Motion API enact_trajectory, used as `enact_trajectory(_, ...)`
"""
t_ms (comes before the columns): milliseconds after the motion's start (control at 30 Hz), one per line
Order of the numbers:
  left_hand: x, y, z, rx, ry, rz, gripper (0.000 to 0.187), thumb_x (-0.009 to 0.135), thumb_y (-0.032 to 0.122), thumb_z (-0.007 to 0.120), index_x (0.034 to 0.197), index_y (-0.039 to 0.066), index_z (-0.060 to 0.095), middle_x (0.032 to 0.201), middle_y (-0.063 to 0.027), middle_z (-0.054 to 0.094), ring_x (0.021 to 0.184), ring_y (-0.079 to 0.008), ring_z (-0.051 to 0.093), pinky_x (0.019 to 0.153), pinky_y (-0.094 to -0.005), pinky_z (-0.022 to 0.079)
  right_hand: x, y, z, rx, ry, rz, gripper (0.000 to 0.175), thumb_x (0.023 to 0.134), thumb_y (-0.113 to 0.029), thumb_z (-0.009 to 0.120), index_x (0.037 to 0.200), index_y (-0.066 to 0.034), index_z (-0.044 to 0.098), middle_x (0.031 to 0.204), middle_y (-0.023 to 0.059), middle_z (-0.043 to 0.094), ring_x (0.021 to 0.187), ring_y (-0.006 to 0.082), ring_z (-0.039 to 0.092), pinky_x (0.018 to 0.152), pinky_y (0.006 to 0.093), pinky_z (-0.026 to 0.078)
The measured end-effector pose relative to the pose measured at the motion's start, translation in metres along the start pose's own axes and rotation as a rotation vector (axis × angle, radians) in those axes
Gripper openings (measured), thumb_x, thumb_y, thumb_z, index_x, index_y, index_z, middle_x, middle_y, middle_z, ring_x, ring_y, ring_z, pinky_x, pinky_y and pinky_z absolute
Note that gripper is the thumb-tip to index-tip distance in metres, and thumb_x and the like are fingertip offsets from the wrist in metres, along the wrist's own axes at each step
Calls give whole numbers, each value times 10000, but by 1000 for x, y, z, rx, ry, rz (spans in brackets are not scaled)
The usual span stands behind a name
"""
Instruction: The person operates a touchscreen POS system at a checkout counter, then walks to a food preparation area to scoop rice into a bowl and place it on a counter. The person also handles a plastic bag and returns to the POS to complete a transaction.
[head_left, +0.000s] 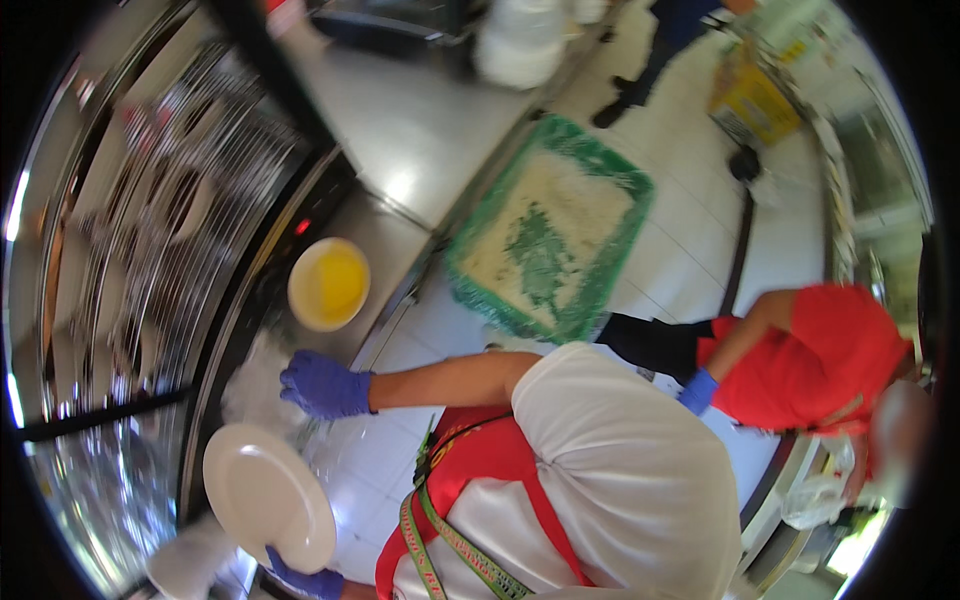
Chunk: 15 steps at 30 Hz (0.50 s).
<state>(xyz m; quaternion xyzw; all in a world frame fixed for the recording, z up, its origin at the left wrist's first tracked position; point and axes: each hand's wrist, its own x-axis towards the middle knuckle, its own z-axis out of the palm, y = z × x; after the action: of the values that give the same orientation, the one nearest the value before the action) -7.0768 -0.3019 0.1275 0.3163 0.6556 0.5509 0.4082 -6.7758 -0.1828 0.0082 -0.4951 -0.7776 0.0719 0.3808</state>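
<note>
My left hand (304, 579), in a blue glove, grips the near rim of a cream oval plate (262, 491) at the lower left. The plate is tilted and its face is bare. My right hand (326, 385), also blue-gloved, reaches over the counter edge with its fingers curled. Clear plastic film (262, 390) lies beside its fingertips; whether they grip it cannot be made out. Beyond that hand, a cream bowl (304, 289) with a yellow substance (341, 285) stands on the steel counter (382, 247). A blurred white dish (187, 561) is below the plate.
A glass-fronted cabinet with wire racks (217, 142) runs along the left. A green tub (634, 199) holding whitish powder is beside the counter. A co-worker in red (817, 360) stands behind at right; another person's legs (652, 67) show at top. A yellow box (757, 97) stands far right.
</note>
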Motion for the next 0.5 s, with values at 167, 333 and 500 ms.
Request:
enact_trajectory(167,54,-20,67,193,-435,-102,570,941,243,548,1424,46,320,1363,-185,444,1170,-285,512,1014,-429,434,-55,33,-133,-50,327,262,231,717,-130,601,940,-125,657,938,83,597,900,299,561,862,401,443)
enact_trajectory(333,71,-13,200,406,-928,23,596,977,221,487,1492,107,209,1429,-195,367,1204,-282,475,1019,-433,438,-139,58,-250,-387,588,507,235,727,-95,583,948,-108,663,946,89,603,900,283,573,838,418,455)
enact_trajectory(500,-12,2,336,358,-1118,-361,747,899,536,527,1439,54,343,1411,-162,443,1243,-328,470,1048,-457,399,-237,29,-304,-531,876,778,221,714,-60,577,913,-88,668,910,116,592,887,318,570,805,430,459)
